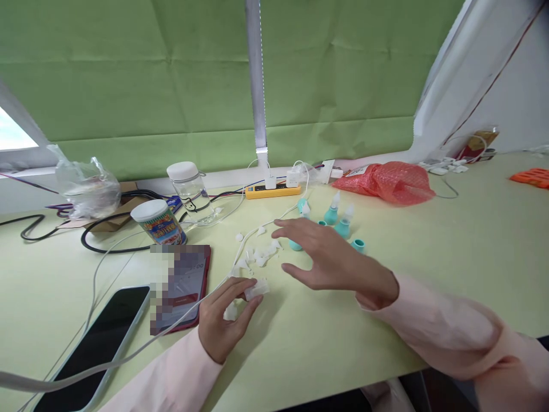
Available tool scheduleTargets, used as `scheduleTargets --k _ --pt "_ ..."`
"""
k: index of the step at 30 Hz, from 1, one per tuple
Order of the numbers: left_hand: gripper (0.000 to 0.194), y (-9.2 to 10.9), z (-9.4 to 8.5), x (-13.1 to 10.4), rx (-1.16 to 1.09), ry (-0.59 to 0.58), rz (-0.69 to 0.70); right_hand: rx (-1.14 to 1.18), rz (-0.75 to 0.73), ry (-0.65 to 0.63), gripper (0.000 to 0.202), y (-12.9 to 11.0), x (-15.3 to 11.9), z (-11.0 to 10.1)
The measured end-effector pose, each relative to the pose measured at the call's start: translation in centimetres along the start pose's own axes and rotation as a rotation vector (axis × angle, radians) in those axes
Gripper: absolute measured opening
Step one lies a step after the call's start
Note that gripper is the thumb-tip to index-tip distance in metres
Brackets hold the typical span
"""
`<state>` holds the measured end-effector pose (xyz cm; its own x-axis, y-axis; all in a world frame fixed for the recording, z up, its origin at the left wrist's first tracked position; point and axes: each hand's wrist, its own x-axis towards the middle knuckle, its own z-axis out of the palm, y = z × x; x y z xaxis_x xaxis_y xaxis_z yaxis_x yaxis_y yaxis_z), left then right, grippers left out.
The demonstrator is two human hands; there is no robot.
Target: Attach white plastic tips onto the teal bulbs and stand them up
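Between the thumb and fingers of my left hand [225,315] is a small translucent white piece [256,289], held just over the table. My right hand [319,252] hovers to the right with its fingers apart and nothing in them. Small white translucent scraps [263,253] lie on the table beyond my left hand. Behind my right hand stand several teal bulb-shaped pieces; some, like this one [331,215], carry clear pointed tips, while another [358,246] has an open top. My right hand partly hides some of them.
Two phones [100,343] [186,289] lie at the left, with a white cable [171,317] crossing them. Behind are a white-lidded can [165,226], a clear jar [195,197] and a yellow power strip [274,191]. Red bubble wrap [386,183] lies at the back right.
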<state>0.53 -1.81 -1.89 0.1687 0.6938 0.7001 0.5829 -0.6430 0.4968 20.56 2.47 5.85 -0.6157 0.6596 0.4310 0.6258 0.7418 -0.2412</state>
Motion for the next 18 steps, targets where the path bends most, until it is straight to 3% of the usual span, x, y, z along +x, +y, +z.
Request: scheduleTargets --k 4,7,10,14,18 --pt "0.016 0.0 0.0 -0.2 0.012 0.067 -0.088 -0.412 0.096 -0.281 0.021 1.5 -0.5 -2.2" --pt "0.019 0.1 0.1 -0.2 -0.01 0.084 -0.142 -0.565 0.217 -0.46 0.011 2.3 -0.6 -3.1" --pt "0.016 0.2 0.1 -0.1 -0.029 0.05 -0.121 -0.566 0.256 -0.572 0.01 3.0 -0.3 -2.7" --pt "0.014 0.0 0.0 0.1 -0.028 0.023 -0.092 -0.514 0.185 -0.682 0.011 3.9 0.2 -1.3" --pt "0.015 -0.3 0.0 0.1 -0.024 0.016 -0.075 -0.378 0.063 -0.62 0.008 4.1 0.1 -1.1"
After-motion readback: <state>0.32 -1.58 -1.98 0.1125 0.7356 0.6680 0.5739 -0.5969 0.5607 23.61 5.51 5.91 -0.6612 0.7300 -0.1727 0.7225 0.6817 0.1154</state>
